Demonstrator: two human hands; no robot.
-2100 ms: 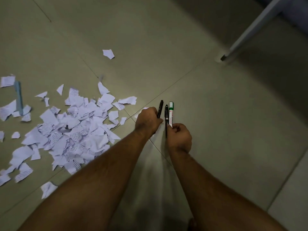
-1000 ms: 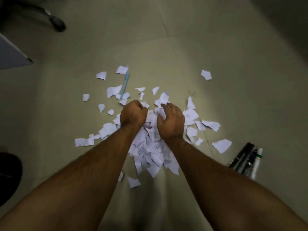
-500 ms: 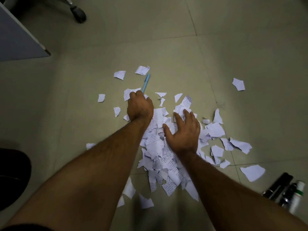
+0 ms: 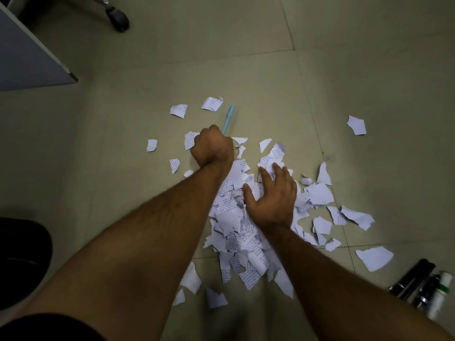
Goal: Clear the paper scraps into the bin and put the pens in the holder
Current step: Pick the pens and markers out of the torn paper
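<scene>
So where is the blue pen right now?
The blue pen lies on the floor in the upper middle of the head view, poking out past the left hand, just right of two printed scraps.

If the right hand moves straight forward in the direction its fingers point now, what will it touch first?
The right hand lies flat on the scrap pile, fingers pointing up the frame. Just ahead lie more printed scraps; it would likely meet those first. Past them, only bare floor shows.
</scene>
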